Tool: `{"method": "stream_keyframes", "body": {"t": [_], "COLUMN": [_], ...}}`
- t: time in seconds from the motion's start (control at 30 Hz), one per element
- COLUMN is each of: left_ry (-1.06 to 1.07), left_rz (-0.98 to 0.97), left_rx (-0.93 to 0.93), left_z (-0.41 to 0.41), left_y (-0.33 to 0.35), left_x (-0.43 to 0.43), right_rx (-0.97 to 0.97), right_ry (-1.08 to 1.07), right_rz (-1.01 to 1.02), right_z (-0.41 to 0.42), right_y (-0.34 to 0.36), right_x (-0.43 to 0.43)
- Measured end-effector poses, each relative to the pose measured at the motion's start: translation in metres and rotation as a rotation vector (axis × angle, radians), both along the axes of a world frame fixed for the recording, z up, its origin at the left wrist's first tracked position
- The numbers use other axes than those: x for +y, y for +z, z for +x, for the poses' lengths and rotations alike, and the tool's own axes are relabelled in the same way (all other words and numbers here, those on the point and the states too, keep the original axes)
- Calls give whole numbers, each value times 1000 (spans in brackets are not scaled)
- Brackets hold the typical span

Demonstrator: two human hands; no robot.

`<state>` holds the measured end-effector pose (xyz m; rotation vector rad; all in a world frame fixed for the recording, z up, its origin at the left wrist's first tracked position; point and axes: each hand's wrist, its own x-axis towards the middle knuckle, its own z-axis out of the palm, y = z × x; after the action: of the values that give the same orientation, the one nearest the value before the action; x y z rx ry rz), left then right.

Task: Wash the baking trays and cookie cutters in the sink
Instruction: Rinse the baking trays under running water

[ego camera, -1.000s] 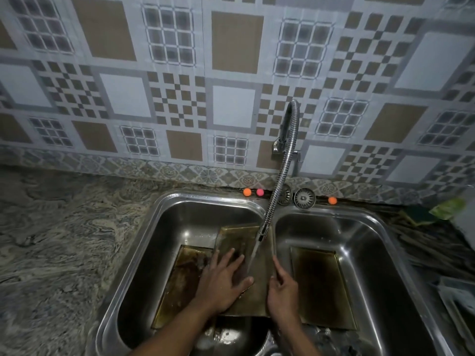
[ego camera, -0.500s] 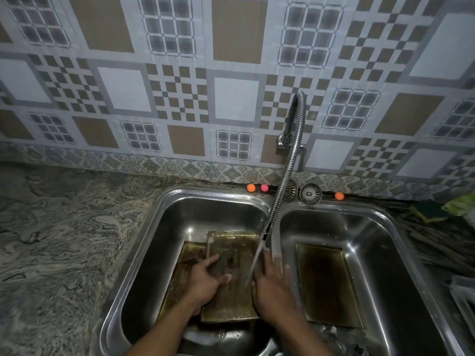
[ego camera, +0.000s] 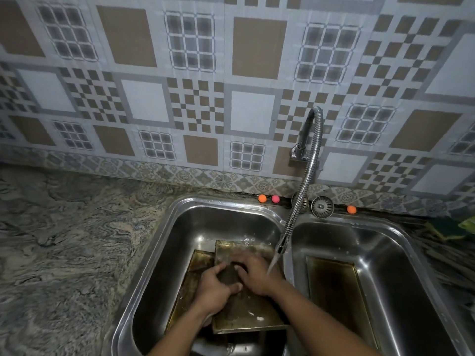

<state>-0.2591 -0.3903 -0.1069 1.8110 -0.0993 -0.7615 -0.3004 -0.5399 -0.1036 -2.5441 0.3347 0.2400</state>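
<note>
Both hands, left hand (ego camera: 214, 287) and right hand (ego camera: 254, 274), are pressing curled fingers (ego camera: 232, 286) onto the top baking tray (ego camera: 246, 312), its long axis running away from the faucet (ego camera: 298, 206); any held scrubber is indiscernible.

The wall (ego camera: 231, 73) has tiles in brown, white and grey, with little checks and window-like grids of squares. A strip of grey flower shapes runs along the bottom of it. The counter (ego camera: 64, 240) is grey and cream with dark swirly lines. The sink (ego camera: 288, 222) is shiny silver, and so is the tap (ego camera: 305, 176). The trays (ego camera: 246, 314) are dark brown with golden edges. Two orange balls (ego camera: 262, 198) and one pink ball (ego camera: 275, 199) sit behind the sink. A green thing (ego camera: 447, 227) lies at the far right.
</note>
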Motion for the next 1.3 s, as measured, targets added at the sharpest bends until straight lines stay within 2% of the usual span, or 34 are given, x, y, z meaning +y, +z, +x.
{"method": "stream_keyframes", "body": {"t": [0.07, 0.13, 0.17, 0.23, 0.3, 0.33, 0.43, 0.47, 0.63, 0.77, 0.9, 1.07, 1.2, 1.23, 1.27, 1.3], "left_ry": [2, -29, -37, -60, -64, -52, -8, 19, 276, 352, 276, 250, 249, 243, 239, 238], "left_rz": [-13, -26, -29, -31, -37, -43, -65, -69, -178, -104, 19, 89, 113, 105, 75, 26], "left_rx": [17, 31, 31, 7, -10, -10, 0, -6, 20, -24, -123, -171, -183, -161, -124, -68], "left_z": [-1, -6, -8, -8, -4, -3, -3, -3, 3, 6, 7, 3, 11, 12, 14, 15], "left_y": [1, 1, 1, 7, 7, 7, 7, 6, -3, -16, -34, -26, -28, -29, -32, -34], "left_x": [2, -3, -6, -7, -4, -1, -3, -8, -38, -47, -46, -41, -19, -14, -9, -4], "right_rx": [-58, 4, 6, -91, -65, -49, -85, -89, -66, -41, -39, -36, -196, -235, -207, -158], "right_ry": [-178, -333, -308, -118, 74, 84, -165, -167, 190, 233, 87, -154, -266, -324, -435, -557], "right_rz": [-36, -85, -96, -71, 40, 43, -103, -115, 102, 167, 89, -181, -211, -185, -28, 245], "right_z": [-2, 1, 4, 11, 10, 10, 7, 7, -10, -47, -83, -81, -72, -69, -68, -66], "right_y": [2, 0, 4, 5, -8, -15, -13, -10, 10, 29, 31, 16, 5, 4, 10, 16], "right_x": [-10, -15, -13, -4, -4, -10, -21, -17, 20, 10, -3, -11, -20, -23, -25, -26]}}
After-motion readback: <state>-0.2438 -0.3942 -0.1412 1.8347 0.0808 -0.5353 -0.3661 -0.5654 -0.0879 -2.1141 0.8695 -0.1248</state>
